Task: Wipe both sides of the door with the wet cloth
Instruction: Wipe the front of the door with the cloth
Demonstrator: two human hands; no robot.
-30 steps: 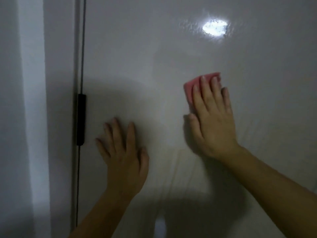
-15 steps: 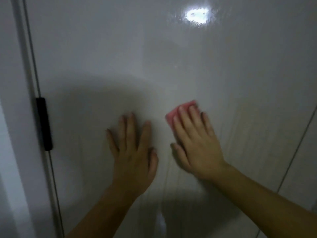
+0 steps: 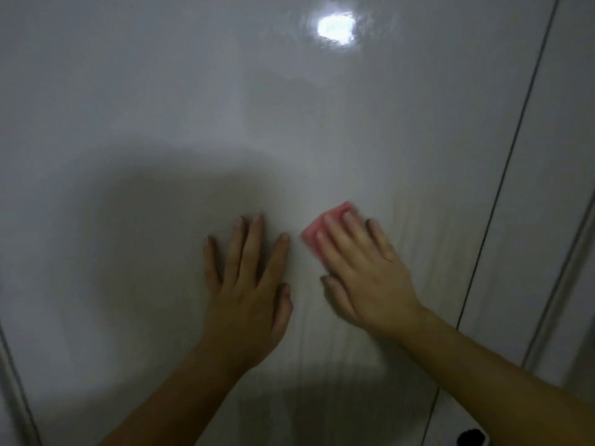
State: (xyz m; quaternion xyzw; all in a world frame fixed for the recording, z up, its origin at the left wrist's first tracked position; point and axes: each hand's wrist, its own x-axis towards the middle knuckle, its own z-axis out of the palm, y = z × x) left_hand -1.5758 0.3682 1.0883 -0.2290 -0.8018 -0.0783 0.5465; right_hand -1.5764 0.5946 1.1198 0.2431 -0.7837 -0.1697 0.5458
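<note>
Head view. Right hand (image 3: 363,278), fingers flat, presses the pink wet cloth (image 3: 322,226) to the door (image 3: 193,123), centre-right of frame. It has swept down beside the flat, open left hand (image 3: 248,284). This face appears mid-wipe, the other side probably still to do.

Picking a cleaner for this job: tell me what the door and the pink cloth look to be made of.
Door: glossy white finish, likely paint or laminate; it mirrors a bright light spot. Core cannot be told. Pink cloth: matte, soft-looking, perhaps microfibre or sponge cloth; it lies flat under the right hand, fingers straight.
</note>
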